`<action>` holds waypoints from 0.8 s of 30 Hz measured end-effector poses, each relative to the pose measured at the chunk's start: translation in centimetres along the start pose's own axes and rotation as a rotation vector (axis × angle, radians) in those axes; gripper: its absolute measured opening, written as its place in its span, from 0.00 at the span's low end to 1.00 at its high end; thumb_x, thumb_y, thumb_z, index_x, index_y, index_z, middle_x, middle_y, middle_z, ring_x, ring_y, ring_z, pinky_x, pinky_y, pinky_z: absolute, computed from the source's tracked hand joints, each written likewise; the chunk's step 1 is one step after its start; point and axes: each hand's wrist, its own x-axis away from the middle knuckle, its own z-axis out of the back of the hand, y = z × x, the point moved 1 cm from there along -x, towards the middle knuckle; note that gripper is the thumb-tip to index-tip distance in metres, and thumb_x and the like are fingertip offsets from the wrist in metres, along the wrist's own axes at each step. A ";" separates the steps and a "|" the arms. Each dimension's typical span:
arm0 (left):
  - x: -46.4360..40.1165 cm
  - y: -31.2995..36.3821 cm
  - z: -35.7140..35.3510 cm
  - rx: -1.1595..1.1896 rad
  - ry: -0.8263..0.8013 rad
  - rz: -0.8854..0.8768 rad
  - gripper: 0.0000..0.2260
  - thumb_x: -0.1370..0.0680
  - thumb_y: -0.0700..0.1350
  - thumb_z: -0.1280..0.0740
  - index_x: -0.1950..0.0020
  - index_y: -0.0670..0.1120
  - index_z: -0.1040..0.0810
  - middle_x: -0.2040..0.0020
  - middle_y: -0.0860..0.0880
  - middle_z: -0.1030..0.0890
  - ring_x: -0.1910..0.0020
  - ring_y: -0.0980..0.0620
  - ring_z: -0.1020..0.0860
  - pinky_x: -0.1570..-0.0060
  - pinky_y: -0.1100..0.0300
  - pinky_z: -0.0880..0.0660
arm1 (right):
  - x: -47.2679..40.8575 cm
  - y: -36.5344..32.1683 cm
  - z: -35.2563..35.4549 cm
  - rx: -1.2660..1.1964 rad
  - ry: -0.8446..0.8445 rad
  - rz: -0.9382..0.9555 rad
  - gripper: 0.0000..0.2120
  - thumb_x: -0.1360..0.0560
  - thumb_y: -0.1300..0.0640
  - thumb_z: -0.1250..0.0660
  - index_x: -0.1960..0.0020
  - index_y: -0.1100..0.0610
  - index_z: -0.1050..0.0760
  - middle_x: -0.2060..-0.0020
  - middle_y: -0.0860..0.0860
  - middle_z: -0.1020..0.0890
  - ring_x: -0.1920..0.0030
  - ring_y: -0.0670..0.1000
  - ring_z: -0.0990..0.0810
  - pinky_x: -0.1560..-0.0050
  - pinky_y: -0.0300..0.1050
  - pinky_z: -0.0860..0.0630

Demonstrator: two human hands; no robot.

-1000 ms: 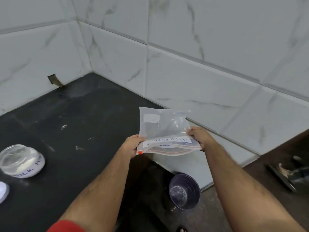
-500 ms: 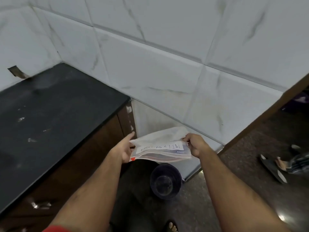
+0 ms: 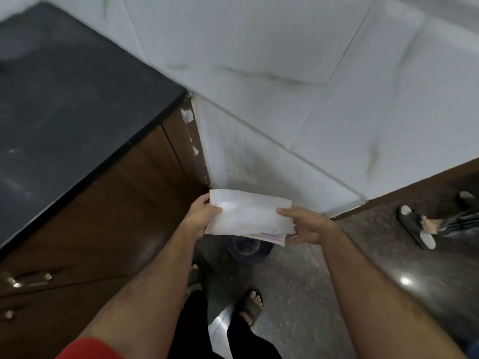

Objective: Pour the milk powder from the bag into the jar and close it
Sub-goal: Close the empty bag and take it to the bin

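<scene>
A flat, folded clear plastic bag (image 3: 248, 216) with a red zip strip along its lower edge hangs in the air in front of me, past the end of the counter. My left hand (image 3: 201, 218) pinches its left edge with thumb on top. My right hand (image 3: 305, 226) pinches its right edge. The bag looks flat with no powder showing. The jar and its lid are out of view.
The black countertop (image 3: 64, 99) runs along the left above brown cabinet doors (image 3: 103, 229). A dark bin (image 3: 248, 248) stands on the floor just below the bag. White tiled wall behind. My sandalled foot (image 3: 251, 304) is below; another person's foot (image 3: 420, 226) is at right.
The view has swung right and down, away from the counter, so the jar has left the frame. The bag has been folded flatter and lowered over the floor bin.
</scene>
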 end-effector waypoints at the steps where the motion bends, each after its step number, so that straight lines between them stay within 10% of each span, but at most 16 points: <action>1: -1.1 -0.7 -0.1 -0.032 -0.002 0.003 0.25 0.23 0.33 0.33 0.27 0.45 0.31 0.36 0.43 0.23 0.44 0.42 0.21 0.51 0.45 0.19 | -0.9 0.5 0.0 0.004 0.036 0.007 0.11 0.23 0.58 0.29 0.42 0.56 0.23 0.47 0.55 0.19 0.51 0.55 0.19 0.62 0.48 0.19; 9: -8.8 -6.8 -2.4 -0.393 0.087 -0.034 0.32 0.21 0.43 0.32 0.20 0.45 0.43 0.22 0.42 0.36 0.26 0.40 0.35 0.28 0.44 0.34 | -10.2 5.4 -0.3 0.140 0.423 0.186 0.14 0.32 0.66 0.25 0.47 0.62 0.22 0.53 0.59 0.17 0.56 0.58 0.18 0.64 0.44 0.22; 13: -11.9 -11.5 -4.9 -0.489 -0.031 -0.039 0.27 0.20 0.44 0.33 0.23 0.45 0.36 0.25 0.43 0.31 0.27 0.42 0.32 0.29 0.45 0.33 | -15.4 9.6 -0.6 0.173 0.571 0.167 0.27 0.37 0.57 0.24 0.41 0.65 0.21 0.49 0.59 0.16 0.50 0.61 0.16 0.50 0.63 0.17; 24: -24.0 -24.8 -8.4 -0.704 -0.291 0.008 0.26 0.19 0.38 0.37 0.22 0.43 0.38 0.23 0.42 0.35 0.26 0.43 0.34 0.27 0.53 0.37 | -33.9 19.5 -1.9 0.277 0.675 0.080 0.26 0.32 0.57 0.25 0.37 0.63 0.25 0.45 0.61 0.17 0.46 0.63 0.18 0.45 0.62 0.19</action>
